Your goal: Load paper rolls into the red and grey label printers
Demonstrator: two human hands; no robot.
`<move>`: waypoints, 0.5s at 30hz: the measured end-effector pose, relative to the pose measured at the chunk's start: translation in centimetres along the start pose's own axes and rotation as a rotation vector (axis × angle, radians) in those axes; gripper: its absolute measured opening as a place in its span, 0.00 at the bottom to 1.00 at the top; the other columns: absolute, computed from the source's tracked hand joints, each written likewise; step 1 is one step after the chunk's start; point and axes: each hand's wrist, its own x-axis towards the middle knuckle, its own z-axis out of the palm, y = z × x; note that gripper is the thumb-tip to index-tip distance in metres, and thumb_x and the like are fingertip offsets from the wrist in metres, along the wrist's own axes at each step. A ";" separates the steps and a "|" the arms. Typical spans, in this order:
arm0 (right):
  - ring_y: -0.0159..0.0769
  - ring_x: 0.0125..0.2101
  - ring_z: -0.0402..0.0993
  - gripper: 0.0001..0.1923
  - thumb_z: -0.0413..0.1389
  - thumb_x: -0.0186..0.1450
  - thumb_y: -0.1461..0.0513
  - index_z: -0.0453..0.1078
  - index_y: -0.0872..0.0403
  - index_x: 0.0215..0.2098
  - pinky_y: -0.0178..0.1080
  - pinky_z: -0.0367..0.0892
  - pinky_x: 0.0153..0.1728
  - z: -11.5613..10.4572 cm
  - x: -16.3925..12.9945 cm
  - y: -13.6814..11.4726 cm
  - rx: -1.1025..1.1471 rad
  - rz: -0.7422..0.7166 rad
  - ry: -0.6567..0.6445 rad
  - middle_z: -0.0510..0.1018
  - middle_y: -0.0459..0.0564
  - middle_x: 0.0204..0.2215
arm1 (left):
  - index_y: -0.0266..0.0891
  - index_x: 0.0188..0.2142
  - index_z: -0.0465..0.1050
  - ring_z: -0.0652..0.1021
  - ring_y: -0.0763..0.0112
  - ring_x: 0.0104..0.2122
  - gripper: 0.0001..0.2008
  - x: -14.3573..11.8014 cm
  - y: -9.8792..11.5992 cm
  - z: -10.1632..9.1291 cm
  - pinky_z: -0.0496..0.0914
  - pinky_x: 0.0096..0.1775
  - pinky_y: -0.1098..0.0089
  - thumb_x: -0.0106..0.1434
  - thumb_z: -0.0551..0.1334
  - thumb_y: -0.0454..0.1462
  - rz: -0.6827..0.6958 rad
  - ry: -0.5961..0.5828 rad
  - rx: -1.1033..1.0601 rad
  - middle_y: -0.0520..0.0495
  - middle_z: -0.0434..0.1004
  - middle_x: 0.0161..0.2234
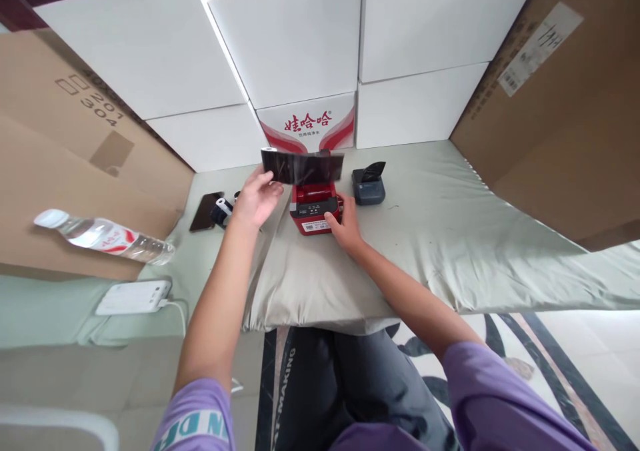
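Red label printer [314, 210] sits on the pale green padded mat [450, 251], near its far edge, with a small white barcode sticker on its near face; the print on that sticker is too small to read. The right hand [344, 226] rests against the printer's right side, fingers curled onto the casing. The left hand [256, 198] holds one end of a dark glossy strip [303, 166], pinched between thumb and fingers; the strip stretches level above the printer, and it seems to feed out of the top, though the join is hidden.

One grey printer [369, 186] stands just right of the red one, a dark strip curling from it too. Left of the left hand lie one dark phone [205, 211] and a small black-and-white roll [221, 210], partly hidden by the wrist. One water bottle [103, 236] with a red-and-white label lies on its side; one white power bank [134, 297] sits near it with a cable.

Behind stand several white boxes; one [307, 123] bears red Chinese characters reading 娃哈哈. A brown carton [75, 144] at left shows "201" and "304".
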 end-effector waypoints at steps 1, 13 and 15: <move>0.52 0.56 0.68 0.29 0.57 0.67 0.48 0.60 0.48 0.63 0.60 0.66 0.62 0.0 0.0 0.0 0.002 -0.004 0.000 0.68 0.59 0.55 | 0.41 0.37 0.74 0.82 0.71 0.34 0.10 -0.1 -0.5 0.3 0.74 0.33 0.74 0.55 0.69 0.32 -0.004 -0.008 0.040 0.48 0.81 0.37; 0.52 0.55 0.69 0.30 0.58 0.66 0.49 0.60 0.49 0.63 0.59 0.68 0.60 0.4 0.0 0.4 0.019 -0.013 0.020 0.68 0.59 0.53 | 0.41 0.42 0.77 0.80 0.62 0.38 0.14 1.1 -3.5 -0.1 0.73 0.42 0.66 0.54 0.69 0.36 0.252 -0.142 1.105 0.48 0.82 0.39; 0.52 0.55 0.69 0.30 0.58 0.66 0.49 0.61 0.50 0.63 0.58 0.69 0.59 0.4 0.0 0.5 0.027 -0.011 0.018 0.68 0.60 0.54 | 0.42 0.41 0.79 0.81 0.58 0.41 0.12 1.4 -3.7 0.4 0.72 0.46 0.64 0.56 0.66 0.34 0.265 -0.191 1.229 0.46 0.84 0.41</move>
